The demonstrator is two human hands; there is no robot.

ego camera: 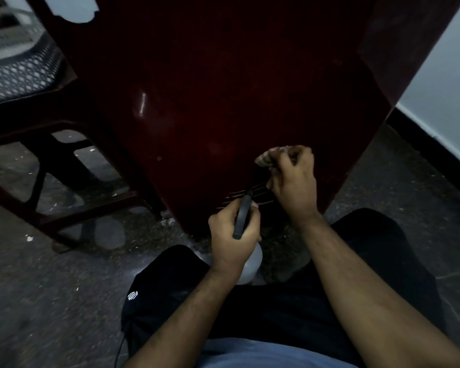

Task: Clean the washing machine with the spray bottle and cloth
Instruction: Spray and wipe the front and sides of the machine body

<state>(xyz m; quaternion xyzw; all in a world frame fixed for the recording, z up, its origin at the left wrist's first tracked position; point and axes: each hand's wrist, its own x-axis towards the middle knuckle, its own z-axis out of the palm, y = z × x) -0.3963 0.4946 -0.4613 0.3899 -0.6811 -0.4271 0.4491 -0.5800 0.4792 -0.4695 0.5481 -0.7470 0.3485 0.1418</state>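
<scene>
Speckled grey flooring (37, 301) is stretching under a dim room, with a pale wall (441, 83) rising at the right and a dark plastic chair (45, 166) standing to the left. Filling the middle is the washing machine (223, 88), its glossy dark red side panel catching a small glint, with vent slots (250, 195) low down near the floor. A person is crouching in front of it, dark shorts showing at the bottom of the view. The left hand (234, 235) is curling round the neck of the spray bottle (250, 264), whose black head is pointing up toward the slots while the pale translucent body is hanging below the palm; it is probably light and rigid plastic, best held at the neck where a finger can reach the trigger, and it could turn slippery if wet. The right hand (292, 181) is pinching a bunched cloth (266, 158) against the panel just above the slots; the cloth is looking soft and limp, so gathering it into a wad seems the surest hold. The smooth panel is likely taking firm rubbing well, though the thin ribs between the slots may be needing gentler pressure.
</scene>
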